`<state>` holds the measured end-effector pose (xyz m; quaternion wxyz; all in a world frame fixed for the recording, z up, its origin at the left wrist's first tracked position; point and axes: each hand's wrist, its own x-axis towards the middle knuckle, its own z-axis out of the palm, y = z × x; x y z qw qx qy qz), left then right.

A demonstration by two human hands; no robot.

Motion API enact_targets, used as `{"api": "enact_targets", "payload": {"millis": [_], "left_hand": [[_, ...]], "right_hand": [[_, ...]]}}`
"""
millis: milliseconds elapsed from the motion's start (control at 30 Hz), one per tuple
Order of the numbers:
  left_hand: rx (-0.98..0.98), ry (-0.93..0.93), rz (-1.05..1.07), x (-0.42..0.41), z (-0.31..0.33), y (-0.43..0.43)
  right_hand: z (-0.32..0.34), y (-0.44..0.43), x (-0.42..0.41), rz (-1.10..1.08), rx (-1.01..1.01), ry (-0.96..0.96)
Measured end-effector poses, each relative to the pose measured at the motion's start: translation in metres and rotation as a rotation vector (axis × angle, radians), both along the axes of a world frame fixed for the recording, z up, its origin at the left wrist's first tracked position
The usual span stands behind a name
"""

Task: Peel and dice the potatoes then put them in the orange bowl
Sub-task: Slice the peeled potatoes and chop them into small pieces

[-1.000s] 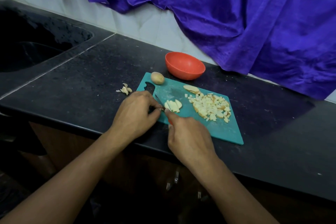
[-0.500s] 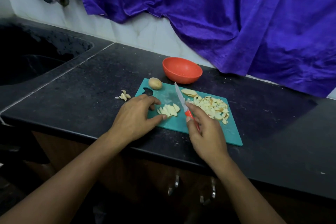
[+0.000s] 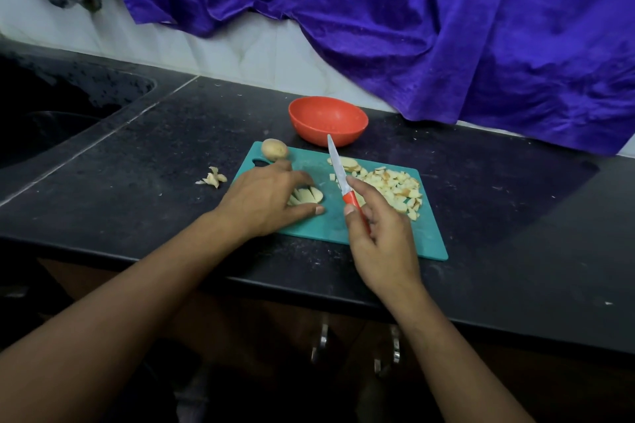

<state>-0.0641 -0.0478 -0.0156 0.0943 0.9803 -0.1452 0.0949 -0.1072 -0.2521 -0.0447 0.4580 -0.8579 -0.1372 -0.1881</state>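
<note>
Most of one potato's work looks done: a heap of dice (image 3: pixel 395 187) lies on the right of the board (image 3: pixel 385 244), and a fan of slices (image 3: pixel 307 196) on the left awaits cross-cutting. One whole potato (image 3: pixel 274 149) sits, seemingly unpeeled, at the far left corner, and the bowl (image 3: pixel 328 118) just beyond the board holds nothing, so I judge the task about half through. The left hand (image 3: pixel 264 197) grasps the slices between fingers (image 3: pixel 292 178) and thumb; the right hand (image 3: pixel 378 230) grips the knife (image 3: pixel 338 168). A second ago the blade lay low by the slices; now it is lifted, tip toward the bowl
</note>
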Motion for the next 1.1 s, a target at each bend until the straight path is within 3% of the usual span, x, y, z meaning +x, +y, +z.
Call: {"api": "enact_targets", "payload": {"millis": [367, 733, 867, 1100], "left_hand": [[-0.020, 0.180, -0.259, 0.024, 0.016, 0.013], [-0.090, 0.052, 0.079, -0.003, 0.001, -0.015], [-0.217, 0.271, -0.020, 0.002, 0.019, 0.008], [-0.120, 0.566, -0.163, 0.017, 0.051, 0.042]], "right_hand": [[-0.001, -0.001, 0.002, 0.006, 0.011, 0.002], [-0.001, 0.000, 0.003, 0.015, -0.003, 0.008], [0.000, -0.001, 0.002, 0.009, -0.004, 0.009], [-0.001, -0.001, 0.004, 0.003, -0.001, 0.022]]}}
